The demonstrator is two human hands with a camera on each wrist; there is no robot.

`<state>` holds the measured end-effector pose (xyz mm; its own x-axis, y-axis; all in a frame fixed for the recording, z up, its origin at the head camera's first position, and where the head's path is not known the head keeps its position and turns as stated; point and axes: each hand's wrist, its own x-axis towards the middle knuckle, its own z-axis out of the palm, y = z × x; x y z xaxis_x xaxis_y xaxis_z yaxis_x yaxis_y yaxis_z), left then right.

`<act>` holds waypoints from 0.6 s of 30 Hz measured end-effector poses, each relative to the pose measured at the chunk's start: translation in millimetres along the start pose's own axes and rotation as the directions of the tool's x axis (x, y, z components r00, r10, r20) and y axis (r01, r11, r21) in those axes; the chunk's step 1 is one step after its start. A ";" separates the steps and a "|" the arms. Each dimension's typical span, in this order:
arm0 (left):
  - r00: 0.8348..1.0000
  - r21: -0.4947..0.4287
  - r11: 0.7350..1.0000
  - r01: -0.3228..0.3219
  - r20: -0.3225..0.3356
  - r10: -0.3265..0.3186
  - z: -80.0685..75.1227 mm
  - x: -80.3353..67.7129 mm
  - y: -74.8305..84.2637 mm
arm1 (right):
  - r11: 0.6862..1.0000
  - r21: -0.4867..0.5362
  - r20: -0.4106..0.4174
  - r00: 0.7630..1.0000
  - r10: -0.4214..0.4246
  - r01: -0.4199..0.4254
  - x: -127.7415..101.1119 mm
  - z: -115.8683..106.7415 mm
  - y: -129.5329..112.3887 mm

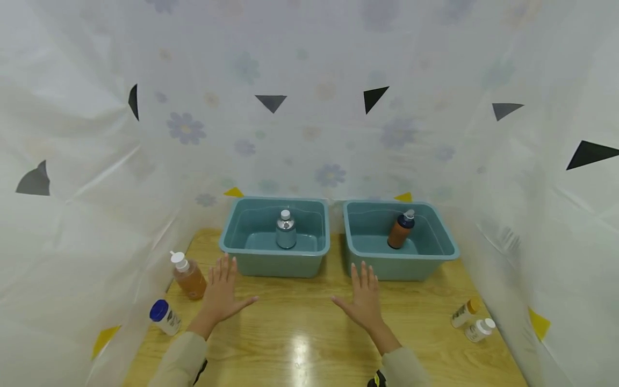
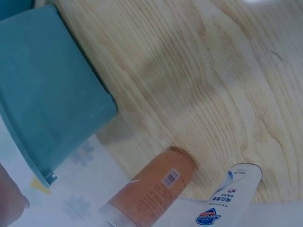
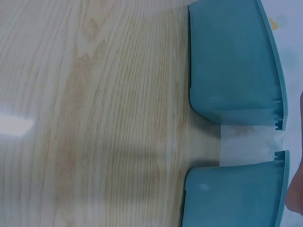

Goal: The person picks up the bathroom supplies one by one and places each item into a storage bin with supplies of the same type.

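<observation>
Two teal bins, left bin (image 1: 271,263) and right bin (image 1: 387,266), sit just past the fingertips. Both hands, left hand (image 1: 221,293) and right hand (image 1: 364,301), lie flat on the table (image 1: 300,333), fingers spread, holding nothing. Orange bottle (image 1: 189,277) sits just outside the left fingers.

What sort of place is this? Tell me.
Probably a staged recording booth, not a home: floral plastic sheeting walls in a wooden table, with black triangle markers and two matching teal bins.

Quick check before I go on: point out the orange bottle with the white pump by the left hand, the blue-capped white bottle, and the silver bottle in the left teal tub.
Orange pump bottle (image 1: 190,278), head view, body.
Blue-capped white bottle (image 1: 159,310), head view, cap.
Silver bottle (image 1: 286,234), head view, body.
</observation>
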<state>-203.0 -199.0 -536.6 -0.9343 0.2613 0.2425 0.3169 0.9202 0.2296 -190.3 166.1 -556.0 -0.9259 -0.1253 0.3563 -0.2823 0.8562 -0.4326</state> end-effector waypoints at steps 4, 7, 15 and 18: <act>1.000 0.026 1.000 0.007 -0.003 -0.007 0.0 2.7 -6.0 | 1.000 0.026 0.014 1.000 -0.004 0.004 7.0 3.7 -3.0; 1.000 0.036 0.999 0.013 0.010 -0.014 -0.1 5.4 -10.6 | 0.999 0.033 0.018 1.000 -0.007 0.006 12.9 4.9 -6.0; 1.000 0.004 1.000 0.008 0.024 -0.008 -1.9 13.8 -14.4 | 0.995 0.099 -0.024 0.999 -0.026 0.029 27.7 9.1 -13.3; 0.999 0.016 1.000 0.009 0.036 -0.009 -2.8 16.4 -16.0 | 0.992 0.117 -0.029 0.999 -0.043 0.046 33.3 11.5 -16.6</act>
<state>-222.9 -210.3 -533.6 -0.9425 0.2629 0.2065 0.3060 0.9270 0.2168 -219.3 141.9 -546.5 -0.9053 -0.1470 0.3984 -0.3518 0.7852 -0.5096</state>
